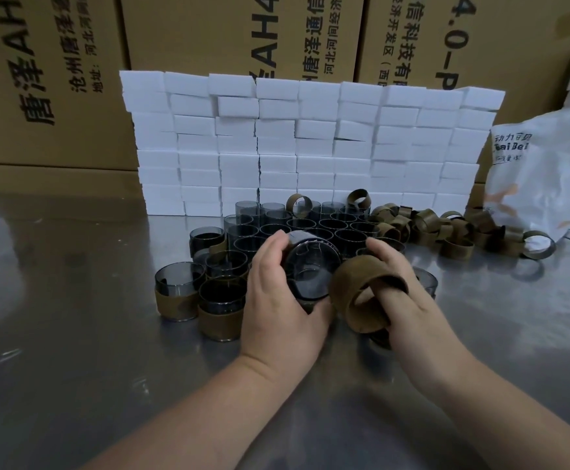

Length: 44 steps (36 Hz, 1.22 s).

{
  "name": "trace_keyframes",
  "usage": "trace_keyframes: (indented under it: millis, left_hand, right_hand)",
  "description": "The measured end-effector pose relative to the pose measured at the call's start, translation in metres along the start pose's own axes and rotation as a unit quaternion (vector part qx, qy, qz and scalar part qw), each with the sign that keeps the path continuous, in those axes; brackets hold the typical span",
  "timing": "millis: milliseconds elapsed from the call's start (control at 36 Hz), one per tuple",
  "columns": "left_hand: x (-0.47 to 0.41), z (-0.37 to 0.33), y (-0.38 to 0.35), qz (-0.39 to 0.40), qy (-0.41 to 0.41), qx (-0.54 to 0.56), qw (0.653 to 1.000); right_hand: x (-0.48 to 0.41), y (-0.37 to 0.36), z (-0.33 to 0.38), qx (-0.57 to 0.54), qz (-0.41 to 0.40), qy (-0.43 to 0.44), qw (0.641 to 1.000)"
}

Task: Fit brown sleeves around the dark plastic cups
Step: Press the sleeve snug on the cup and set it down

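Head view: left hand (278, 296) grips a dark cup (310, 269) — right hand's (409, 293) fingers hold a brown sleeve (361, 293).

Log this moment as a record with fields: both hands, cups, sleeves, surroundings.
left-hand grip: holds a dark cup tipped on its side
right-hand grip: holds a brown sleeve, fingers through it, beside the cup, not yet on
sleeved cups: at least two, front left
bare cups: clustered behind the hands
loose sleeves: piled at right
backdrop: white blocks, cardboard boxes
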<state>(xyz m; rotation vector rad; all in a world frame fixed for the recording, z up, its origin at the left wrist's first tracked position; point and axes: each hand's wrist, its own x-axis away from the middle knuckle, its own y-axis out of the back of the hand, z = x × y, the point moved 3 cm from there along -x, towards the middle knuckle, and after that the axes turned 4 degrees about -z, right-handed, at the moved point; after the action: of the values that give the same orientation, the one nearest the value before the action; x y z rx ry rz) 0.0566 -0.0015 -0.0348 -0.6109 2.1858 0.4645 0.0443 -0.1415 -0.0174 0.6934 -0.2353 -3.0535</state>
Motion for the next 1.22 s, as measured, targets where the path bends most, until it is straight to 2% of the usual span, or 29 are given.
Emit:
trace_keyframes:
  millis: [111,250,361,472,611,667,806,917,1056,1222]
  left_hand:
    - [0.001,-0.004,0.0,0.002,-0.013,0.019,1.0]
    - [0.002,-0.011,0.0,0.012,-0.063,0.018,0.998]
    - [0.005,-0.015,-0.001,0.022,-0.129,-0.028,0.991]
    - [0.005,-0.02,0.001,0.022,-0.109,-0.088,0.99]
    - [0.011,-0.023,-0.003,0.165,-0.112,-0.044,0.979]
    - [0.013,-0.023,-0.003,0.188,-0.114,-0.032,0.975]
    - [0.013,-0.024,-0.001,0.151,-0.075,0.005,0.986]
    - [0.01,-0.017,-0.001,0.132,-0.037,0.025,0.99]
    - [0.007,-0.013,-0.001,0.112,-0.004,0.054,0.992]
    - [0.006,-0.016,0.003,0.088,-0.013,0.064,0.994]
  right_hand:
    - [0.004,-0.007,-0.004,-0.031,0.026,-0.032,0.999]
    - [0.003,-0.015,-0.004,-0.053,0.019,-0.018,0.998]
    - [0.003,-0.012,-0.011,-0.094,-0.012,-0.054,0.994]
    - [0.003,-0.013,-0.012,-0.101,-0.029,-0.108,0.989]
    - [0.001,-0.008,-0.01,-0.121,-0.051,-0.129,0.983]
    - [0.001,-0.007,-0.012,-0.089,-0.056,-0.122,0.987]
    - [0.003,-0.019,-0.009,0.001,-0.023,-0.065,0.998]
    - [0.004,-0.022,-0.009,-0.029,0.009,-0.052,0.998]
    - [0.002,-0.017,-0.006,0.0,0.034,-0.038,0.999]
    - [0.001,-0.011,-0.007,-0.048,0.034,-0.045,0.997]
